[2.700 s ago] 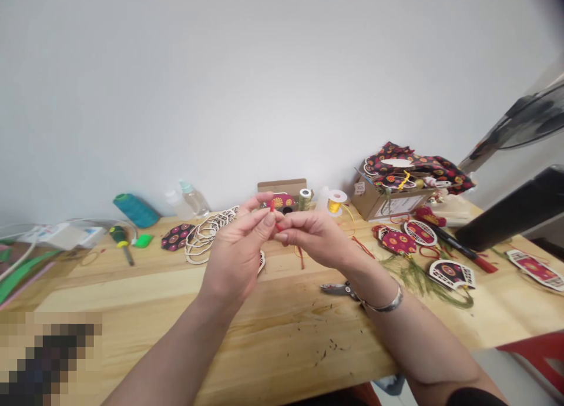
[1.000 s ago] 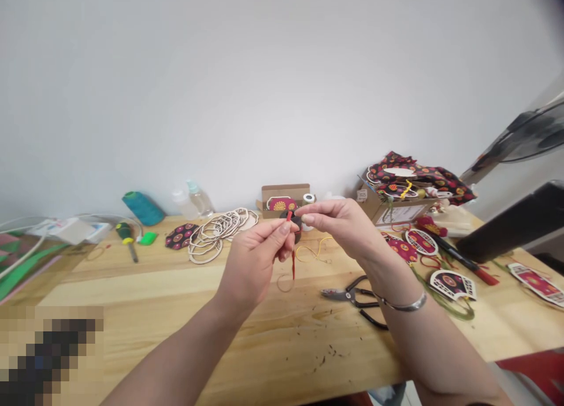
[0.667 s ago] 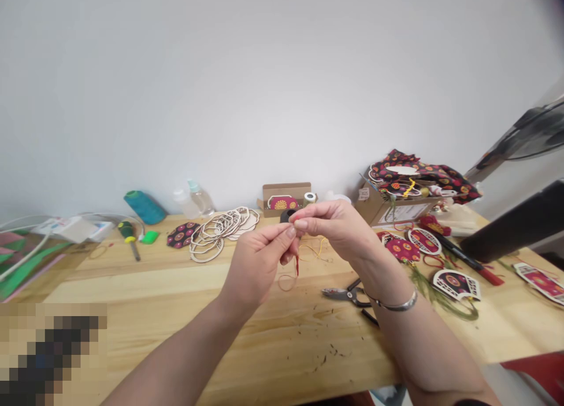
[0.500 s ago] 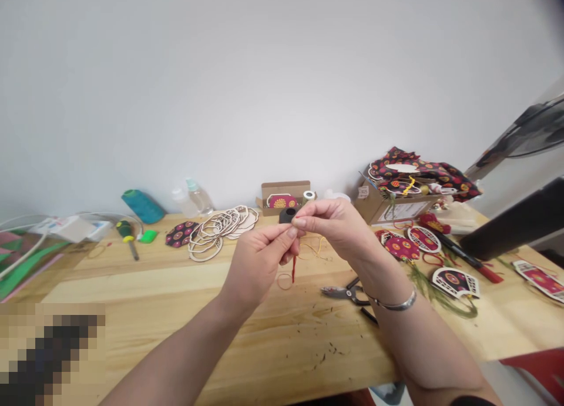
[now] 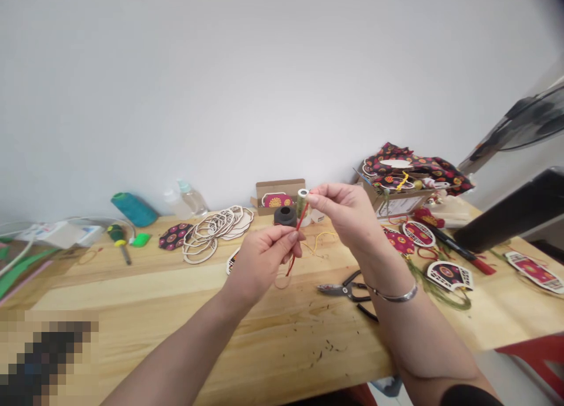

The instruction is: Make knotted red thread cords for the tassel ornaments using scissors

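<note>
Above the wooden table both my hands pinch one thin red cord. My left hand grips its lower part between thumb and forefinger, and the loose end hangs down below the fingers. My right hand, with a silver bangle on the wrist, pinches the upper end, higher and to the right. The cord runs taut between them. A black spool and a green thread spool stand just behind the hands.
Black-handled scissors lie right of my hands. Wooden ring cutouts are piled at the back left, near a teal thread cone, a screwdriver and glue bottles. A cardboard box of patterned fabric and finished ornaments sit right.
My hands were pinched close together; now the right hand has risen and moved right, drawing the red cord out taut. The left hand has dropped slightly.
</note>
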`<action>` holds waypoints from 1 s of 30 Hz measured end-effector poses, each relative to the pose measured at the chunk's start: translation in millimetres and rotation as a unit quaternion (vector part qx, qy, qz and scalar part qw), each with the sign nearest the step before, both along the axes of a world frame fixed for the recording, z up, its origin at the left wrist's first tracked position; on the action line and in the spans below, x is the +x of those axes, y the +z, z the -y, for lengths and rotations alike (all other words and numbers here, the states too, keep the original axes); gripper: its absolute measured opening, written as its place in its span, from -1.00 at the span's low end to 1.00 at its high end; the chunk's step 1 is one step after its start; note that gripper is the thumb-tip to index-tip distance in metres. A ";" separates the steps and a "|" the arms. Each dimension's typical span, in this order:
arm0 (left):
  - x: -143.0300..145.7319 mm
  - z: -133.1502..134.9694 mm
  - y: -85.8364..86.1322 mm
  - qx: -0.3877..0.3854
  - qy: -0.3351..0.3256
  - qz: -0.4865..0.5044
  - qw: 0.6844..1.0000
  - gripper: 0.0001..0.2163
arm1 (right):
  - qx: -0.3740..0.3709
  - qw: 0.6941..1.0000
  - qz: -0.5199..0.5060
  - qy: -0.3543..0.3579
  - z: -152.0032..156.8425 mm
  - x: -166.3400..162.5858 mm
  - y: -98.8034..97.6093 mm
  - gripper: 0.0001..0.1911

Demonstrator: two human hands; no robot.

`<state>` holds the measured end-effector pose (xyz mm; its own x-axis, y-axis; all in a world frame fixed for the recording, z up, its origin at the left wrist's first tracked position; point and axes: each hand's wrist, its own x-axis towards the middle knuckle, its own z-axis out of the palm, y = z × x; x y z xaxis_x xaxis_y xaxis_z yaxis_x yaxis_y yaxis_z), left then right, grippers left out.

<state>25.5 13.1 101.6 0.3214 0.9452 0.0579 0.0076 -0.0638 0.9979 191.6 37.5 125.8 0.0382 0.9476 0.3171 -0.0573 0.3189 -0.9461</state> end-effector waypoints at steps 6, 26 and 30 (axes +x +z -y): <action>0.2 -3.8 -0.4 0.011 -0.059 -0.099 0.993 -0.73 | 0.039 0.995 -0.006 -0.089 3.9 12.6 8.5 -0.84; -1.5 4.9 19.4 -0.308 -0.076 0.178 0.931 -0.72 | 0.220 0.935 0.279 -0.014 16.0 -1.7 6.3 -0.81; -4.0 -2.2 15.7 -0.306 -0.045 0.240 0.920 -0.80 | 0.274 0.892 0.357 0.025 24.3 -3.9 8.2 -0.83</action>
<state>21.5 15.3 117.4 0.4766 0.8189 -0.3198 -0.4215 0.5321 0.7343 187.7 13.2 134.0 -0.3972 0.6373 0.6604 0.4712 0.7591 -0.4491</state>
